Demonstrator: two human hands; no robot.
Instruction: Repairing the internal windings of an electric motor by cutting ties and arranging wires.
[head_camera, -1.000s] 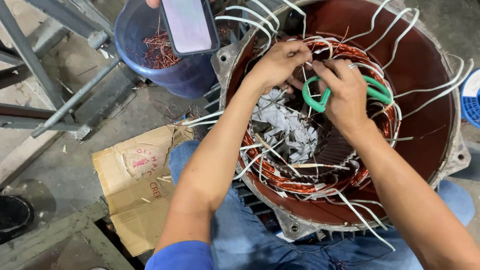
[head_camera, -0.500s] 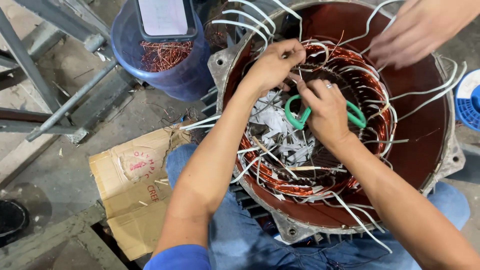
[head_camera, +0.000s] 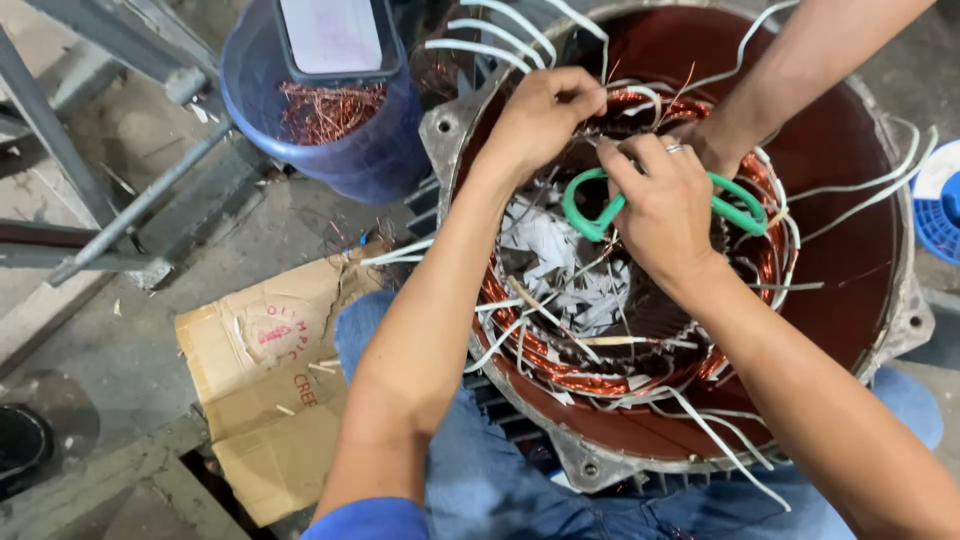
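Here, winding work sits midway inside the motor stator (head_camera: 860, 250).
Left hand (head_camera: 545, 115) pinches copper coil wire (head_camera: 640, 100) at twelve o'clock; right hand (head_camera: 665, 205) grips green-handled scissors (head_camera: 590, 205); many white sleeved leads (head_camera: 480, 55) hang loose.

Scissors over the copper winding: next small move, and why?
Probably close the scissors on the strand the left hand pinches at the winding's top edge. The right hand grips the green handles right beside that pinch, though the blades are hidden under the hands. A co-worker's hand sits close behind, so a short, careful snip seems wise.
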